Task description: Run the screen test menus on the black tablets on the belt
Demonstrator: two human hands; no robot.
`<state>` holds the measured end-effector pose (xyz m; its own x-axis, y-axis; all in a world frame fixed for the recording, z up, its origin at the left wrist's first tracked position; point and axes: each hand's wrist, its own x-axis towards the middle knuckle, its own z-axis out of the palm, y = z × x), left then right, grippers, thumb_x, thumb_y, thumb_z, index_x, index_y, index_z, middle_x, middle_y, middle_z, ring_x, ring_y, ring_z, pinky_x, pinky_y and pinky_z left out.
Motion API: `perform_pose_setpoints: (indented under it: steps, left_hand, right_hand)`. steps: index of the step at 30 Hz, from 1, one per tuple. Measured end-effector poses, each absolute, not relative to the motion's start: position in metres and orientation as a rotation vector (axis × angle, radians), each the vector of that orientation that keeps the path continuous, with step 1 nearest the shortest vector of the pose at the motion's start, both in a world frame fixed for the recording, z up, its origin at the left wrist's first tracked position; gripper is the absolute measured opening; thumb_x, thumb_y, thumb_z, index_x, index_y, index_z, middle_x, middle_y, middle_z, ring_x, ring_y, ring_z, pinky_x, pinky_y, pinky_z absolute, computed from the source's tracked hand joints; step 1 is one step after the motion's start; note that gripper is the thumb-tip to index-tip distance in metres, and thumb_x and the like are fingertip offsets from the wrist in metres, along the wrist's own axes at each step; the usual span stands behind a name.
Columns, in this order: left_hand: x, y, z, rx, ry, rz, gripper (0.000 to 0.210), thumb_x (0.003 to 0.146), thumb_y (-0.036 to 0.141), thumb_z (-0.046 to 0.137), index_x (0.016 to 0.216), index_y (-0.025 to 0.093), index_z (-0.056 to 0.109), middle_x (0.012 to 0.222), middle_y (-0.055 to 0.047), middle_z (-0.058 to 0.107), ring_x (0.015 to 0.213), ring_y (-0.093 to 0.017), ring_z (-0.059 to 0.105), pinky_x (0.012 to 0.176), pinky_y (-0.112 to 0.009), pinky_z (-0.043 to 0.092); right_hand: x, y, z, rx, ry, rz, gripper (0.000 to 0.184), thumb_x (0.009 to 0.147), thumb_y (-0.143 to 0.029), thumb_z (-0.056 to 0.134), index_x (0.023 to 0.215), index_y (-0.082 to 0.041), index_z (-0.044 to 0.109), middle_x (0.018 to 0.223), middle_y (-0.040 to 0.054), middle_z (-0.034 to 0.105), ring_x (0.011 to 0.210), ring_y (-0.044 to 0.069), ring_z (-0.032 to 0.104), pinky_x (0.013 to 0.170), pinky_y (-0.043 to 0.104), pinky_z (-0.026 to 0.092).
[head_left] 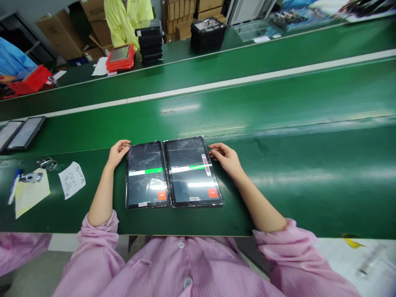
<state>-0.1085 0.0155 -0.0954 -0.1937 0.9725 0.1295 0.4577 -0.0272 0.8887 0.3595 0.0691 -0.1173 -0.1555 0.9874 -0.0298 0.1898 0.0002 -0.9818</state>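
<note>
Two tablets in clear film lie side by side, screens up, on the green bench in front of me. The left tablet point(147, 159) and the right tablet point(188, 150) each show a white and green bar and an orange-red button near the bottom. On the right one there is also a reddish slider along its right side. My left hand point(119, 153) rests at the upper left edge of the left tablet, fingers loosely bent, fingertips touching or very near it. Beside the right tablet's upper right edge is my right hand point(225, 158), thumb and fingers apart, grasping nothing.
To the left are a handwritten note point(72, 180), a yellowish paper point(32, 194), metal clips point(47, 164) and a marker point(14, 186). Two more tablets point(26, 133) lie farther left. Across the bench, a person in yellow point(128, 20) stands behind red cases point(120, 60) and black stacks point(150, 43).
</note>
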Motion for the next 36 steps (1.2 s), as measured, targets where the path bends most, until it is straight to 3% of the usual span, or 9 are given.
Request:
perform_pose_setpoints:
  steps: [9, 14, 18, 24, 28, 33, 36]
  left_hand:
    - [-0.107, 0.017, -0.098, 1.492, 1.712, 1.22, 0.049, 0.082, 0.053, 0.065, 0.113, 0.015, 0.063, 0.092, -0.008, 0.07, 0.084, -0.02, 0.064, 0.081, -0.033, 0.051]
    - [-0.098, -0.011, -0.104, 1.553, 1.75, 1.267, 0.054, 0.092, 0.055, 0.054, 0.13, 0.017, 0.052, 0.128, -0.015, 0.063, 0.115, -0.024, 0.06, 0.102, -0.04, 0.045]
    - [-0.085, -0.065, -0.109, 1.609, 1.753, 1.127, 0.067, 0.092, 0.055, 0.053, 0.148, 0.022, 0.034, 0.151, -0.017, 0.043, 0.12, -0.027, 0.055, 0.104, -0.045, 0.042]
    - [-0.062, -0.145, -0.106, 1.592, 1.781, 1.035, 0.071, 0.092, 0.051, 0.053, 0.153, 0.031, 0.023, 0.153, -0.012, 0.042, 0.127, -0.034, 0.051, 0.104, -0.051, 0.04]
    - [-0.05, -0.172, -0.11, 1.587, 1.788, 1.037, 0.074, 0.091, 0.052, 0.054, 0.154, 0.033, 0.02, 0.157, -0.012, 0.038, 0.133, -0.037, 0.047, 0.106, -0.055, 0.038]
    - [-0.061, -0.172, -0.107, 1.524, 1.771, 0.947, 0.079, 0.09, 0.048, 0.059, 0.155, 0.031, 0.016, 0.159, -0.017, 0.033, 0.137, -0.035, 0.044, 0.111, -0.057, 0.035]
    - [-0.077, -0.149, -0.088, 1.405, 1.645, 0.902, 0.073, 0.094, 0.054, 0.05, 0.155, 0.035, 0.014, 0.158, -0.017, 0.035, 0.132, -0.033, 0.052, 0.106, -0.055, 0.043]
  right_hand:
    - [0.359, 0.068, -0.114, -1.263, -1.438, 1.25, 0.027, 0.073, -0.036, 0.066, 0.096, -0.02, 0.067, 0.077, 0.0022, 0.069, 0.068, 0.017, 0.065, 0.061, 0.028, 0.052]
    - [0.36, 0.063, -0.108, -1.244, -1.435, 1.142, 0.025, 0.078, -0.037, 0.063, 0.098, -0.021, 0.065, 0.077, 0.0013, 0.068, 0.068, 0.017, 0.065, 0.062, 0.029, 0.052]
    - [0.354, 0.048, -0.093, -1.223, -1.606, 0.863, 0.02, 0.088, -0.031, 0.057, 0.102, -0.021, 0.066, 0.079, 0.0021, 0.068, 0.072, 0.019, 0.065, 0.071, 0.033, 0.053]
    - [0.334, 0.012, -0.067, -0.831, -2.158, 0.607, 0.027, 0.098, -0.034, 0.051, 0.112, -0.021, 0.07, 0.102, 0.01, 0.07, 0.091, 0.023, 0.064, 0.081, 0.038, 0.051]
    - [0.317, -0.013, -0.062, -0.444, -2.505, 0.49, 0.032, 0.1, -0.041, 0.05, 0.107, -0.025, 0.077, 0.124, 0.0143, 0.063, 0.111, 0.029, 0.057, 0.092, 0.048, 0.043]
    - [0.308, -0.024, -0.062, -0.366, -2.671, 0.512, 0.028, 0.098, -0.039, 0.053, 0.095, -0.03, 0.08, 0.145, 0.0097, 0.053, 0.129, 0.033, 0.044, 0.108, 0.06, 0.029]
    - [0.313, -0.004, -0.07, -0.488, -2.571, 0.55, 0.027, 0.098, -0.042, 0.052, 0.107, -0.036, 0.077, 0.15, 0.0059, 0.048, 0.134, 0.034, 0.04, 0.113, 0.062, 0.023]
